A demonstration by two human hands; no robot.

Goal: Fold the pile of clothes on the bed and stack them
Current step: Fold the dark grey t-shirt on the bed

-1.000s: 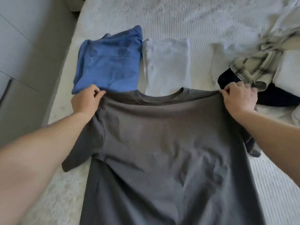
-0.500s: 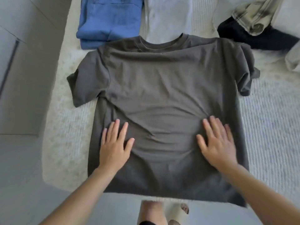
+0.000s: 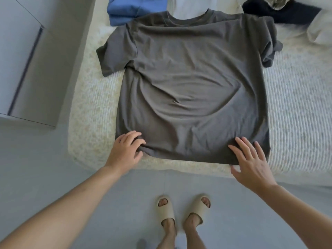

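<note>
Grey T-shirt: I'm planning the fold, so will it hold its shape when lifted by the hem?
Probably not: the T-shirt looks thin and floppy, creasing near the left hand. It likely drapes and sags between grip points. It seems light; the right hand rests flat on it.

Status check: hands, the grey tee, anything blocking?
Left hand gripping hem corner of dark grey cotton T-shirt. Right hand flat on other corner. Shirt spread on bed. Nothing blocking.

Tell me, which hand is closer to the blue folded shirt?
Left. The left hand is at the grey T-shirt's bottom-left corner, on the same side as the blue folded shirt. The right hand is at the bottom-right corner, farther away.
</note>
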